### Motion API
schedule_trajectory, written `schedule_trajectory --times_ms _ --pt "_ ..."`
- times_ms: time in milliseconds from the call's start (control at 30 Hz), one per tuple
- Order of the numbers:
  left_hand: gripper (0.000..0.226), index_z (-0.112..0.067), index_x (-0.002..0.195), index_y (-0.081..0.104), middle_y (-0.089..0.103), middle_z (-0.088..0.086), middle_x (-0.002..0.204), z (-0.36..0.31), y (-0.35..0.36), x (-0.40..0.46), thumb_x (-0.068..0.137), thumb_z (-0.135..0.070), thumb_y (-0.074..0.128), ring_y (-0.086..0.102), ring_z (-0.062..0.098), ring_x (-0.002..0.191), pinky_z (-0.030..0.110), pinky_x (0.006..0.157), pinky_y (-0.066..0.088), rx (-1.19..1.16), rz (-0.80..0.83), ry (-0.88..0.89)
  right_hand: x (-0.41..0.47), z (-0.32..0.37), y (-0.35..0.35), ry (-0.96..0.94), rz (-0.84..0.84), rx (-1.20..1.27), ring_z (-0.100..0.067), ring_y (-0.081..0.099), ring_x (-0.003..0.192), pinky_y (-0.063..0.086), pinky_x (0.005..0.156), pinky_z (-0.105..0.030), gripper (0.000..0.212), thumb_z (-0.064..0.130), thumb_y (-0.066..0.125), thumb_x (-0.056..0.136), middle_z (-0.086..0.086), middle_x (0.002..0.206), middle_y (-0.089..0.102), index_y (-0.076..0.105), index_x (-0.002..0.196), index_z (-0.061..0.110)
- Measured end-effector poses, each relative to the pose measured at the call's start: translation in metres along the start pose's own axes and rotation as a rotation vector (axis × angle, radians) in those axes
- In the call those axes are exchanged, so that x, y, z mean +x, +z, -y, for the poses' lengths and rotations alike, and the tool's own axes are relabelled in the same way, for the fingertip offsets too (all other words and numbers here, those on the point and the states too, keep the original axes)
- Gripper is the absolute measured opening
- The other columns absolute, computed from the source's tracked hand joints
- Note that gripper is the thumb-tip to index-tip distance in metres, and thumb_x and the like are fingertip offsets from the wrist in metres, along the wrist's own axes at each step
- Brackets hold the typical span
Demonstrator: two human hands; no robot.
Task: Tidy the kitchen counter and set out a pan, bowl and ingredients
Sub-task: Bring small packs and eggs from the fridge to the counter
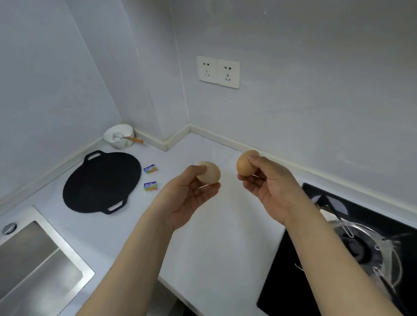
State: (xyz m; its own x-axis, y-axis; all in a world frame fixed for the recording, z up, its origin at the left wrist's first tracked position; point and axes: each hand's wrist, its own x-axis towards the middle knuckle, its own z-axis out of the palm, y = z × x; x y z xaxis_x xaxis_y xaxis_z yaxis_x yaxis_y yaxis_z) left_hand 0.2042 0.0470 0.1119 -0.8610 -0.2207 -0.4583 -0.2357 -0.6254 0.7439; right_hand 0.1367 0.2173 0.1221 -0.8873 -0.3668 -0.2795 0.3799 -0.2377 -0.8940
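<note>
Eggs are in both hands, raised above the white counter [222, 232]. In the head view, the left hand [188, 198] is palm-up, its thumb and curled fingers pinching a pale egg [210, 173]. The right hand [267, 183] grips a darker brown egg [243, 163] between thumb on top and fingers underneath. The two eggs are near each other but apart, neither touching the counter.

On the counter to the left lies a flat black pan [102, 182] with two loop handles. Just beside its right edge sit two small blue-and-green packets [151, 168], apart from each other. Behind the pan, in the corner against the wall, stands a white bowl [119, 134] with a whisk [124, 138] resting in it, the wooden handle sticking out over the rim to the right.

A steel sink [25, 264] occupies the lower left. A black hob [343, 251] with a gas burner lies at the right, partly hidden by the right forearm. Two sockets [217, 71] are on the wall.
</note>
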Motion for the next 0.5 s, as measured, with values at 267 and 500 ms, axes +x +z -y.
schedule_trajectory --times_ms 267,500 --pt "0.025 0.000 0.111 0.061 0.068 0.018 0.101 -0.060 -0.066 0.059 0.090 -0.013 0.063 0.070 0.031 0.091 0.034 0.080 0.060 0.013 -0.039 0.019 0.072 -0.014 0.078 0.023 0.024 -0.097 -0.018 0.060 0.076 0.049 0.075 -0.029 0.013 0.017 0.060 0.090 0.003 0.074 0.066 0.068 0.081 0.013" --pt "0.028 -0.001 0.110 0.061 0.069 0.017 0.094 -0.094 -0.123 0.095 0.088 -0.019 0.064 0.068 0.026 0.079 0.027 0.064 0.055 0.048 -0.151 -0.005 0.124 -0.037 0.124 0.095 0.070 -0.188 -0.017 0.065 0.075 0.049 0.068 -0.026 0.020 0.027 0.061 0.091 -0.002 0.080 0.068 0.067 0.098 0.009"
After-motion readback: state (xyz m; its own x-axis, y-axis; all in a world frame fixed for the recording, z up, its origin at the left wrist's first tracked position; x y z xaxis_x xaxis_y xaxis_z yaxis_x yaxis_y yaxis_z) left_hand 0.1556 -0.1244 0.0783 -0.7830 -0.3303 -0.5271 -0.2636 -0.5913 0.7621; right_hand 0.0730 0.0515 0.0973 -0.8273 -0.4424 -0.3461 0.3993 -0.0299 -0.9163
